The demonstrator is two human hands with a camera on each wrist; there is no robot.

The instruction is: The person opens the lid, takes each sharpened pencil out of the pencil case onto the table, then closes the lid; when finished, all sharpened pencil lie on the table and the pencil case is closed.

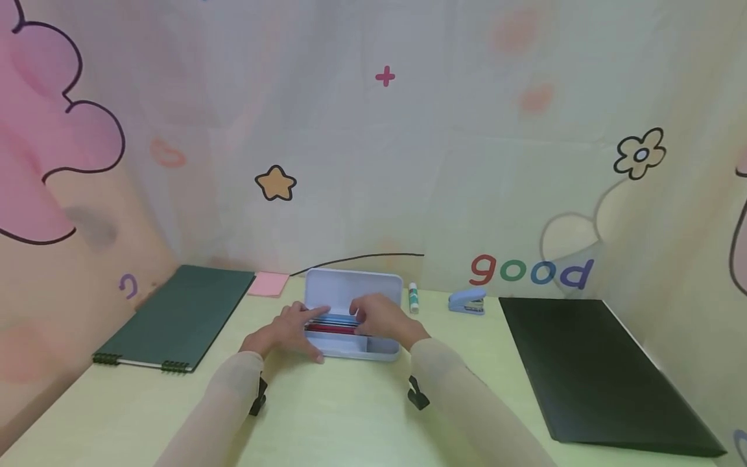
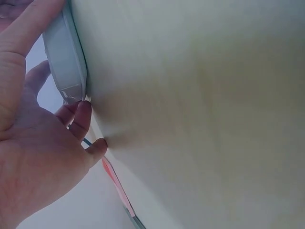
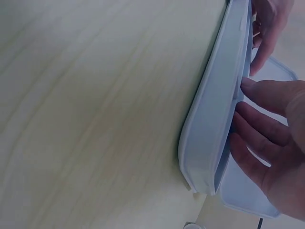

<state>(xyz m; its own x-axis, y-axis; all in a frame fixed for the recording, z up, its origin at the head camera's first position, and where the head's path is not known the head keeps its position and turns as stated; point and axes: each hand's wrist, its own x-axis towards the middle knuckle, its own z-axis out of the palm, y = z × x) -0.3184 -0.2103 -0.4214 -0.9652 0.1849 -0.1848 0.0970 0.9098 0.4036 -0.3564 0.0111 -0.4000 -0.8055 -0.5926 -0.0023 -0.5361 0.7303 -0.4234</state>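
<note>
Open pencil case (image 1: 353, 311) at desk (image 1: 350, 415) centre, lid up at 12 o'clock, red and blue pens (image 1: 331, 324) lying inside. Left hand (image 1: 286, 332) at the case's 9 o'clock, fingers (image 2: 88, 125) relaxed, resting against the case's end and front edge, thumb along the desk. Right hand (image 1: 382, 318) over the tray's right half, fingers (image 3: 257, 126) loosely bent, reaching into the tray; grasp on a pen not discernible. Green notebook (image 1: 175, 318) at 9 o'clock, pink pad (image 1: 268, 284) at 11. Glue stick (image 1: 413, 297) and blue stapler (image 1: 467, 302) at 1 to 2 o'clock, black folder (image 1: 589, 370) at 3.
</note>
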